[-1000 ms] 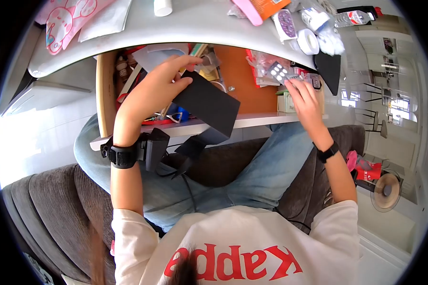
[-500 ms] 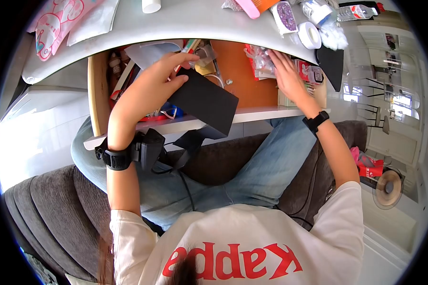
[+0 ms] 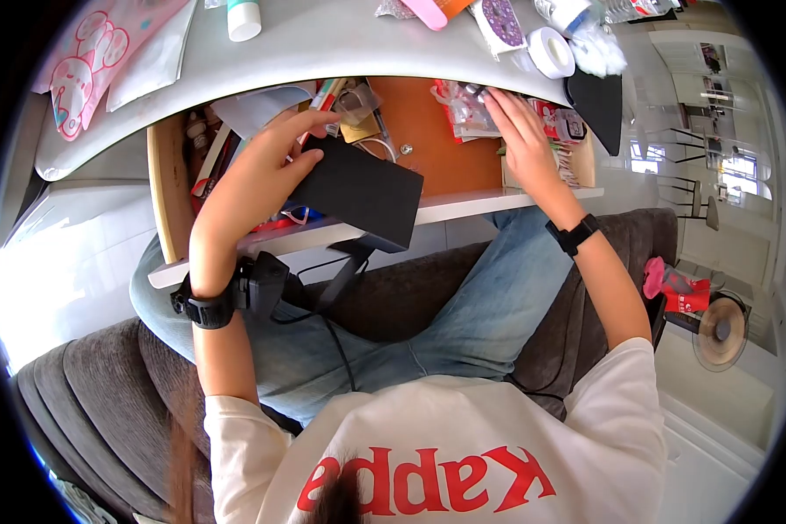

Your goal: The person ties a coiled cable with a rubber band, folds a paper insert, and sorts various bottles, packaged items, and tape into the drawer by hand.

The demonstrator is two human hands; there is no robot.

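My left hand (image 3: 258,170) is over the left part of an open drawer (image 3: 170,196), thumb and fingers apart. Beside its thumb is a flat black panel (image 3: 358,192), joined lower down to dark parts near the black device (image 3: 260,281) on my wrist. My right hand (image 3: 528,144) reaches into the drawer's right part, fingers close together. At its fingertips, under the table edge, shows a small dark and silver object (image 3: 476,91), too small to name. Clear plastic packaging (image 3: 465,112) lies just left of those fingers.
On the grey table (image 3: 323,44) are a pink bag (image 3: 83,74), a white tube (image 3: 244,21), a tape roll (image 3: 551,52) and cotton (image 3: 600,54). A black flap (image 3: 596,109) hangs at its right edge. Cables (image 3: 339,349) cross my lap; a fan (image 3: 720,332) stands right.
My right hand has gone from holding a blister pack above the drawer to reaching deeper, near the plastic packaging. My left hand and the black panel have shifted slightly left and down in view.
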